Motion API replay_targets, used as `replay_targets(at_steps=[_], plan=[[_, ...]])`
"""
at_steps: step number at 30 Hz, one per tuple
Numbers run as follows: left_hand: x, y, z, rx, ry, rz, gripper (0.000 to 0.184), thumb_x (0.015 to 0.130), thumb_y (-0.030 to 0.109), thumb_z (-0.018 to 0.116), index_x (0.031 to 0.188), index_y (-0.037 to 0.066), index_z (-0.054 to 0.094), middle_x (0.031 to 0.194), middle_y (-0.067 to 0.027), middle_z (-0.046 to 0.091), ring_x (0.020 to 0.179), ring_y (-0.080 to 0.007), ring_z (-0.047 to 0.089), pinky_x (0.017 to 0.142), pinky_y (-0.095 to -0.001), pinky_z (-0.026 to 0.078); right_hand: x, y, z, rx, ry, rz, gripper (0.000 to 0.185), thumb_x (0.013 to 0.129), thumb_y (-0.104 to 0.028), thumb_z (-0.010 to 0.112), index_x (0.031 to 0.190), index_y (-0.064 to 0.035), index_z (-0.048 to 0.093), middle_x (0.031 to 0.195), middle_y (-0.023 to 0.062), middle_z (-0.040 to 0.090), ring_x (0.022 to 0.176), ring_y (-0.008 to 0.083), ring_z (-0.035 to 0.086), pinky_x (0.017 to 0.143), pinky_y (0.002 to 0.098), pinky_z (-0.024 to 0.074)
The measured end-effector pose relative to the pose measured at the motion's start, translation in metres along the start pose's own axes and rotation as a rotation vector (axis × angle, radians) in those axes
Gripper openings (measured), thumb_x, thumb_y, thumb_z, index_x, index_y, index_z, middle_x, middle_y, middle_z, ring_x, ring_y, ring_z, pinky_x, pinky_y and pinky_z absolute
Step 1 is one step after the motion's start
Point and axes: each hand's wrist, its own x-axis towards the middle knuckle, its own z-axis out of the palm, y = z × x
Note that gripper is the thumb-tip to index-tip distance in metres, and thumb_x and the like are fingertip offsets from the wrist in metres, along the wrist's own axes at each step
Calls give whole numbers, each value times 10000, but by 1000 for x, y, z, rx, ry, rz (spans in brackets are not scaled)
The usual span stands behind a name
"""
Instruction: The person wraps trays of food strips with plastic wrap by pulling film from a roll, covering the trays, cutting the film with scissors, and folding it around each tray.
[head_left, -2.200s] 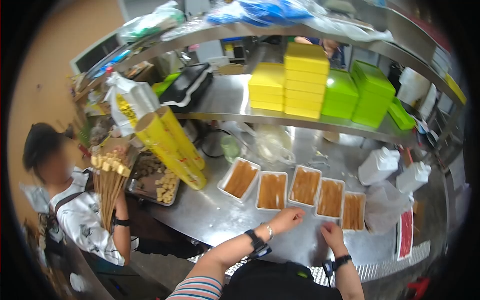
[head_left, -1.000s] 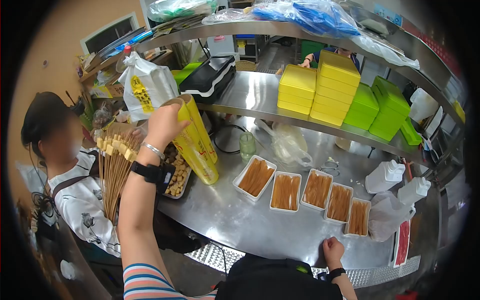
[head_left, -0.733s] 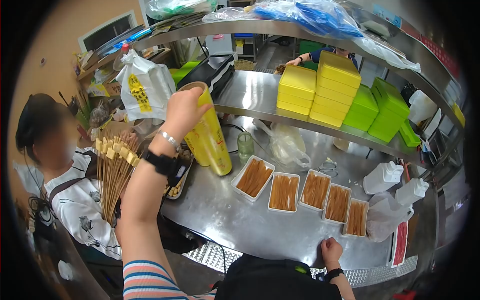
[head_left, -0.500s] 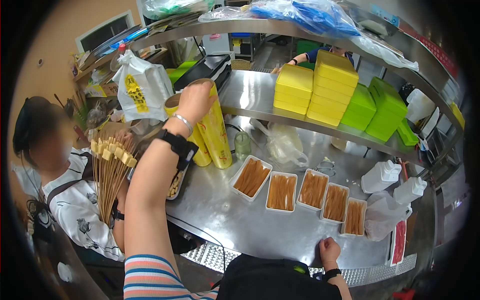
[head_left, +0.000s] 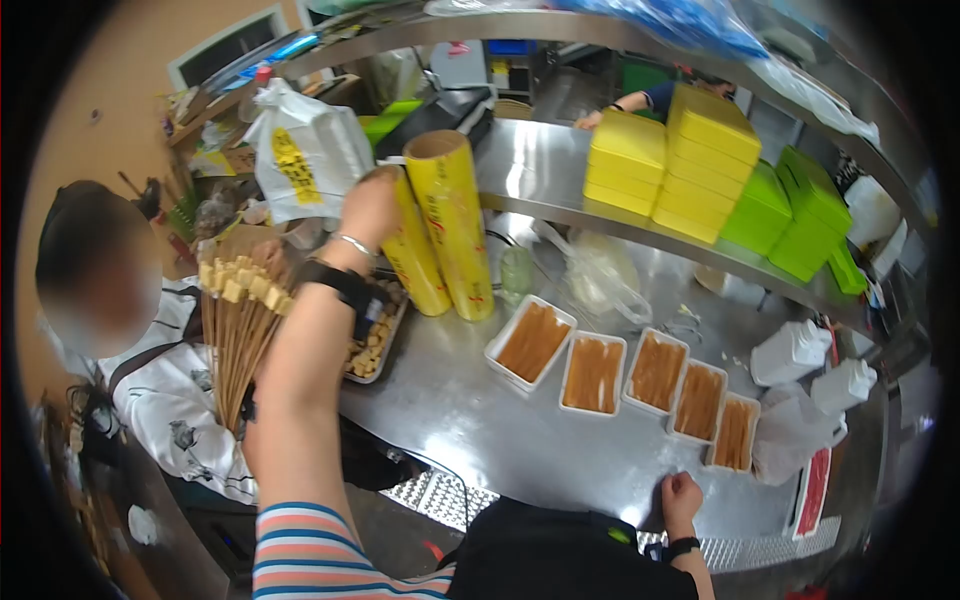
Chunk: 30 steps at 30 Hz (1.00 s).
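Two tall yellow rolls of cling film stand upright on the steel table. My left hand [head_left: 370,212] is closed at the top of the left roll [head_left: 418,255]; its fingertips are partly hidden. Right beside it, touching or nearly so, is the other roll [head_left: 452,220], its cardboard core open at the top. My right hand [head_left: 682,500] rests in a loose fist by the table's front edge, with nothing visible in it. Several white trays of brown strips [head_left: 593,375] lie in a row between my hands.
At the left a person [head_left: 165,400] holds a bunch of skewers [head_left: 240,340] with pale cubes. A metal tray of cubes [head_left: 375,340] lies behind my forearm. Yellow boxes [head_left: 700,160] and green boxes [head_left: 800,215] are stacked on the shelf. White jugs [head_left: 790,352] stand at right.
My left hand has moved from the top of the right roll to the left roll. The view has shifted slightly; my right hand stays closed at the table's edge.
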Motion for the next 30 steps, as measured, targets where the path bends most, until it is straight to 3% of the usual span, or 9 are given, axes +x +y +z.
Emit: replay_targets(at_steps=[5,14,17,19,21,22,25,26,30], plan=[[-32,28,-21,193,-158,-67,354,765,319,728,950,45,603,781,-171,673,763,-358,659,658,-448,525,2,0,1,-14,-41,32,253,800,-264,659,695,-42,604,628,152,620,595,349,616,556,446,472],[-166,43,-55,85,99,-140,287,834,319,688,909,53,610,739,-180,655,707,-390,641,618,-464,501,-1,6,-4,7,4,-67,242,798,-294,642,707,-71,621,633,140,623,612,354,622,562,448,484],[-210,71,-131,-137,87,-50,235,878,155,645,1056,3,622,877,-220,662,798,-392,639,677,-399,494,2,8,-1,3,-14,-73,256,806,-311,649,701,-79,617,606,118,617,581,331,619,542,432,483],[-244,90,-165,-487,108,-260,216,903,26,580,1089,-84,588,972,-133,666,901,-204,636,807,-301,479,1,8,-4,13,-16,-80,247,806,-310,653,702,-88,620,608,111,619,583,325,622,539,430,486],[-277,79,-178,-878,39,-458,271,942,96,541,1153,-73,564,1105,-133,616,1013,-217,587,901,-309,438,1,11,-7,32,-23,-83,253,807,-332,662,709,-101,629,614,99,626,582,315,626,538,424,490],[-287,82,-175,-1103,39,-477,285,951,111,536,1177,-63,555,1113,-119,614,1009,-187,589,898,-311,449,0,12,-6,38,-48,-77,253,819,-335,653,721,-103,635,629,106,630,596,316,628,545,419,491],[-312,70,-122,-1073,-140,-590,299,949,146,580,1184,-37,556,1067,-99,630,958,-158,602,860,-281,466,4,18,-2,125,-40,-1,315,874,-378,623,763,-84,638,636,95,635,608,261,639,565,378,490],[-322,75,-88,-1213,-226,-604,288,949,159,583,1166,-30,570,1041,-87,636,925,-150,605,834,-281,472,5,28,-1,444,-203,215,353,937,-384,576,796,-64,625,623,45,607,576,157,599,536,304,462],[-358,144,27,-1469,-670,-710,249,969,214,563,1072,-8,606,930,-50,648,821,-125,607,758,-279,484,-5,31,-57,1054,40,416,286,992,-300,526,839,-73,606,654,-8,568,542,59,502,495,199,386]])
